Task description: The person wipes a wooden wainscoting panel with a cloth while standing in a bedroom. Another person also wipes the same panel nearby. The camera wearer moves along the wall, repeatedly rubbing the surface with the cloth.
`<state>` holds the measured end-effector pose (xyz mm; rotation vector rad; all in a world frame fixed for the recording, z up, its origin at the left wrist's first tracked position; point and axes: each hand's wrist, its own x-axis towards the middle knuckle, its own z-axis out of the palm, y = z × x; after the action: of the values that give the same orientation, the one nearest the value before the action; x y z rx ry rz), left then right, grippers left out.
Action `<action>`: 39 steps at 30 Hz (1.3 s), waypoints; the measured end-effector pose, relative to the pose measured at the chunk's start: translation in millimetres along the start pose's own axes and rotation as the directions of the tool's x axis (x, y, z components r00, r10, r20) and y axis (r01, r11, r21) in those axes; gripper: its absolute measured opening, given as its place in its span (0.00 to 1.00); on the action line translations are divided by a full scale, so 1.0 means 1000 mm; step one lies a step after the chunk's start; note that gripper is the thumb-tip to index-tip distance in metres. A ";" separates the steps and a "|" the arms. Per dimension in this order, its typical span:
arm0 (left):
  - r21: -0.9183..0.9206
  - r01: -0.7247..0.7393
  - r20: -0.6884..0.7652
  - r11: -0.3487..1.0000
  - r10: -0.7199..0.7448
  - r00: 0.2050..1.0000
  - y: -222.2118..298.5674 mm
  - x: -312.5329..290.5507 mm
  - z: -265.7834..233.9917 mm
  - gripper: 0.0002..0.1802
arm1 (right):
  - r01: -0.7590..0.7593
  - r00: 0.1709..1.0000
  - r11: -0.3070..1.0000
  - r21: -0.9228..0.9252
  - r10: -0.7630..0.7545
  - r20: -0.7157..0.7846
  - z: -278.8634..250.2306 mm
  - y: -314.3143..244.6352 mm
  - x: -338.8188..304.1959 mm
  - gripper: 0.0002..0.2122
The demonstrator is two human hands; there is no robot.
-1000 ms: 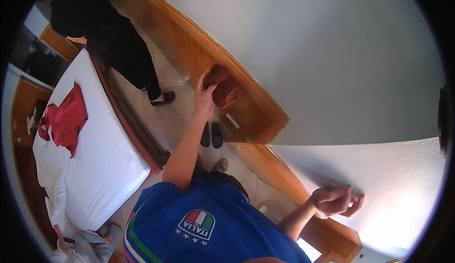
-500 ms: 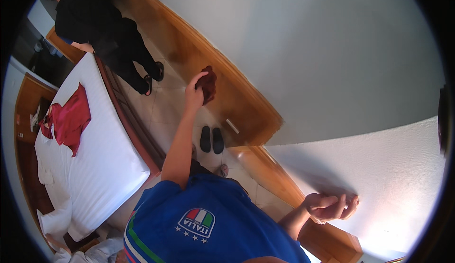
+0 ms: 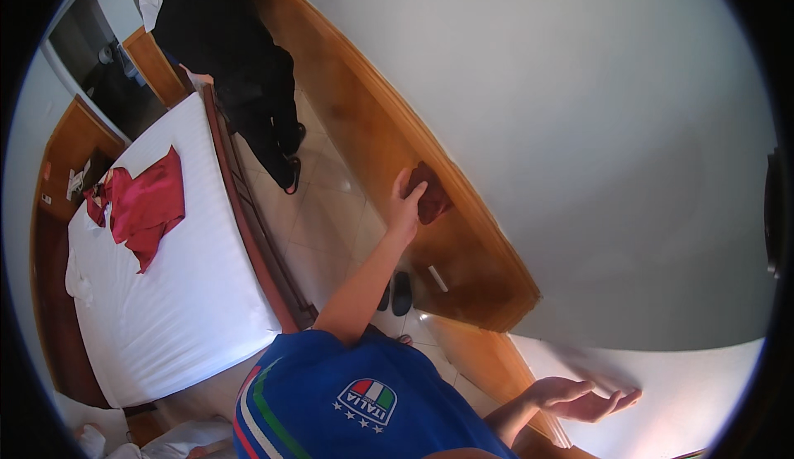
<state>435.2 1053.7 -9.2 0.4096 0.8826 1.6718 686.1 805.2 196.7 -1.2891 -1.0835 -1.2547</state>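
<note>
A folded dark red cloth (image 3: 433, 198) is gripped between the thumb and fingers of my left hand (image 3: 405, 200). My left arm is stretched forward, and the cloth appears against the brown wooden wall panel (image 3: 459, 248); whether it presses on the wood I cannot tell. Down at the right, my right hand (image 3: 583, 399) has its palm up and its fingers apart, with nothing in it. It is near the pale wall (image 3: 662, 376) above a lower stretch of wood panelling.
A bed (image 3: 207, 294) with a white sheet stands at the left, with a crumpled red fabric (image 3: 153, 207) on it. Beyond its far end, a person in black (image 3: 231, 54) bends over. Dark slippers (image 3: 402, 294) lie on the tiled floor (image 3: 318, 219) beneath my left arm.
The view has shifted. My left hand has moved right with the cloth, over the wood panel. My right hand's curled fingers have spread. The person in black now stands straighter-legged, feet closer together.
</note>
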 end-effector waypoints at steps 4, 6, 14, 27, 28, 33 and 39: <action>-0.177 0.258 0.103 0.950 -0.242 0.965 0.011 0.014 -0.010 0.22 | 0.116 0.993 0.985 -0.127 -0.119 -0.022 0.022 -0.007 0.002 0.18; -0.220 0.280 0.070 0.934 -0.271 0.960 0.007 0.022 -0.014 0.22 | 0.098 0.995 0.989 -0.112 -0.101 -0.018 0.022 -0.007 -0.001 0.17; -0.030 0.094 -0.017 0.995 -0.095 0.995 -0.002 0.035 -0.005 0.22 | 0.103 0.995 0.986 -0.130 -0.104 0.001 0.021 -0.003 -0.003 0.18; 0.487 0.144 0.044 0.861 -0.189 0.981 0.004 -0.039 0.015 0.33 | 0.067 0.997 0.995 -0.071 -0.063 0.050 0.021 -0.006 -0.003 0.19; 0.536 0.134 0.074 0.834 -0.204 0.976 0.001 -0.043 0.011 0.33 | 0.069 0.996 0.995 -0.070 -0.065 0.054 0.021 -0.006 -0.003 0.20; 0.547 0.102 0.077 0.831 -0.171 0.982 0.010 -0.042 0.010 0.32 | 0.074 0.995 0.995 -0.063 -0.069 0.073 0.019 -0.003 -0.005 0.19; 0.453 0.004 0.013 0.891 -0.011 1.000 0.034 0.031 0.014 0.30 | 0.073 0.995 0.993 -0.093 -0.067 0.075 0.019 -0.005 -0.004 0.19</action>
<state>412.6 1085.4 18.9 0.7339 1.2667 1.4426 682.9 825.2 193.7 -1.3879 -1.1403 -1.3348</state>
